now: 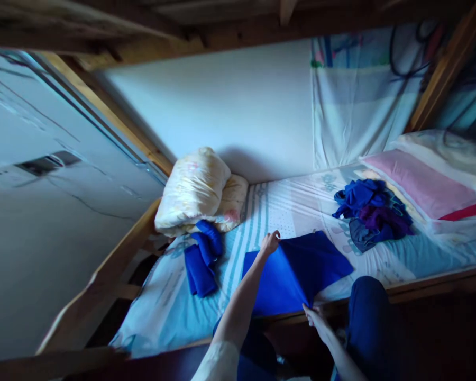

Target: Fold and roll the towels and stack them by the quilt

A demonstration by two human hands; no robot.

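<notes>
Our left grip (270, 243) is pinching the back edge of a blue cloth (272, 280), and our right grip (314, 317) is pinching its front edge. The cloth makes a raised line between them and spreads out on both sides, near the middle of the bed's (158, 317) front edge. It is not folded yet. Toward the bed's left end lie some blue bundles (200, 278). They look folded or rolled, so we think those are done. Just behind them, toward the back left corner, sits a puffy quilt (194, 185). Toward the right end, a messy heap (360, 196) of blue and purple cloths lies near a pink pillow (424, 182). Nothing we see in that heap looks folded, so we think it is left to do.
</notes>
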